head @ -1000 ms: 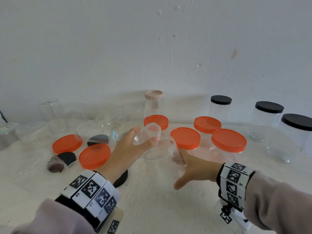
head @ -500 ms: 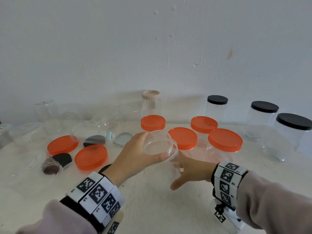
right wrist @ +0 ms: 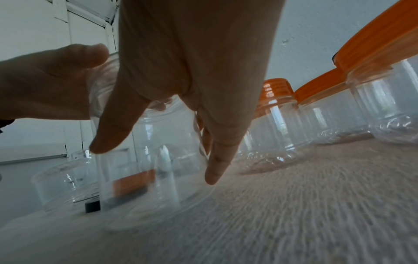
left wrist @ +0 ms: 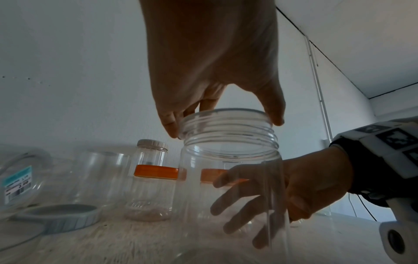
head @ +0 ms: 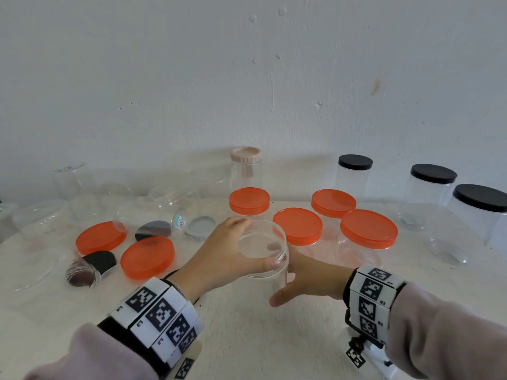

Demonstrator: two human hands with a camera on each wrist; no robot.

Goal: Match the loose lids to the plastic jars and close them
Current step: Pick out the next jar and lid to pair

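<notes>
The open jar [head: 270,272] stands on the table [head: 247,338] near centre. The lid [head: 262,244] sits on its mouth. Lidded jars [head: 367,242] stand right and behind. Loose lids [head: 148,257] and tipped jars [head: 153,212] lie left.

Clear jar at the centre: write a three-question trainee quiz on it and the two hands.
1. True or false: the left hand holds a clear lid on top of the clear jar.
2. The right hand grips: A) the jar's side, B) an orange lid, C) nothing.
3. Fill in: behind the orange-lidded jars stand three jars with ___ lids.

Key: 1 true; 2 A; 3 black.
</notes>
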